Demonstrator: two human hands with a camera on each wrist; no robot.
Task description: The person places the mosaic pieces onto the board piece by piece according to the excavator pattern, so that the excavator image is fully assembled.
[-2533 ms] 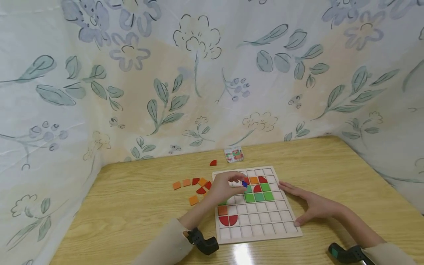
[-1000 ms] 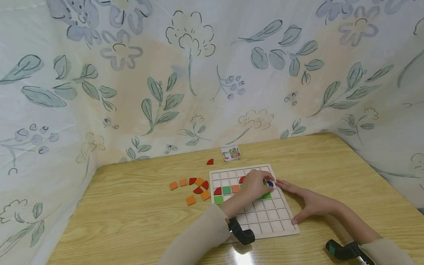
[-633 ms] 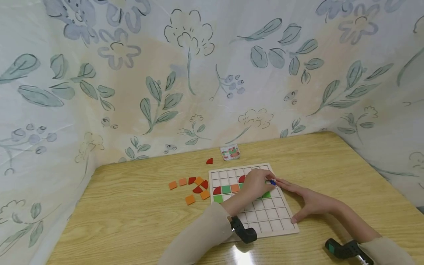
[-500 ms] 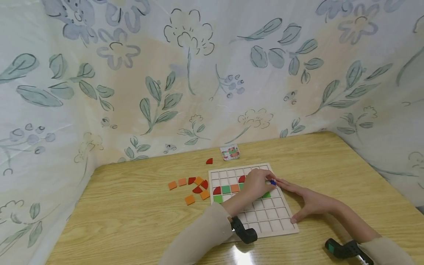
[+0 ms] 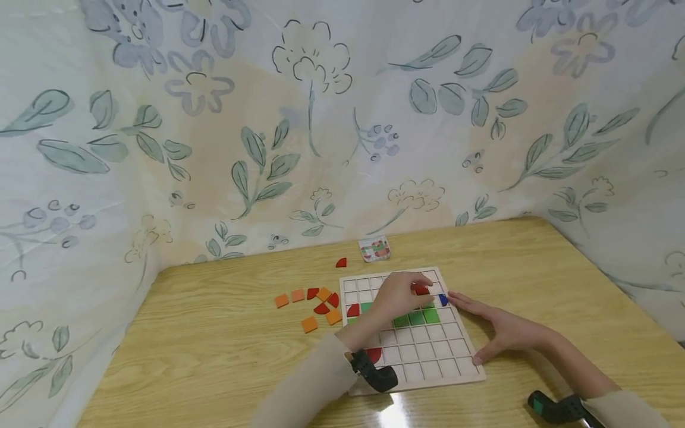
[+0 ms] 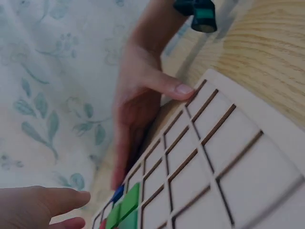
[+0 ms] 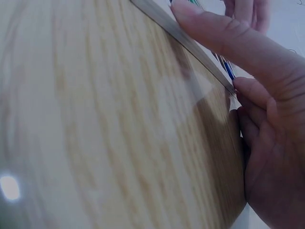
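A square wooden grid board [image 5: 437, 347] lies on the table, with flat red, green and blue pieces in some cells. My left hand [image 5: 395, 295] hovers above its upper middle, fingers loosely bent and thumb apart, holding nothing. Just beyond those fingertips, a small blue tile [image 5: 443, 300] sits in the rightmost column; the left wrist view shows the same blue tile [image 6: 117, 193] beside green tiles [image 6: 129, 200]. A red piece [image 5: 421, 290] shows between thumb and fingers. My right hand [image 5: 505, 327] rests along the board's right edge, fingers and thumb extended against it. Some pieces are hidden behind the left hand and forearm.
Loose orange squares [image 5: 309, 324] and red quarter-circles [image 5: 321, 308] lie left of the board. Another red quarter-circle [image 5: 341, 263] and a small printed pattern card [image 5: 375, 249] lie behind it. A flowered cloth [image 5: 321, 131] hangs along the table's back.
My left hand carried the blue tile rightward across the board, set it in the right column, then let go and drew back left. The right hand stayed at the board's edge.
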